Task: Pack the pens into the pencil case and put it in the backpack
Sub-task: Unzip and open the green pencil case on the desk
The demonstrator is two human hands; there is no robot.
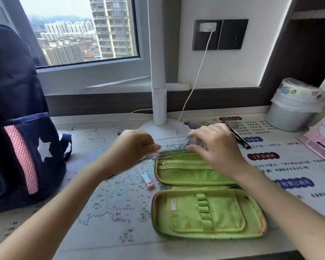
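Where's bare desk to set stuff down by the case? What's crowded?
Free: map mat between backpack and pencil case, nearer than the eraser; the narrow strip in front of the case. Crowded: behind the case, where left hand and right hand grip a clear ruler by the lamp base and black pen; bin far right.

Bare forearms (pixel 73 194), left hand (pixel 133 147), right hand (pixel 216 147)

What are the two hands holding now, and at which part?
A clear plastic ruler, it seems, over the open pencil case. The left hand pinches its left end, the right hand its right end.
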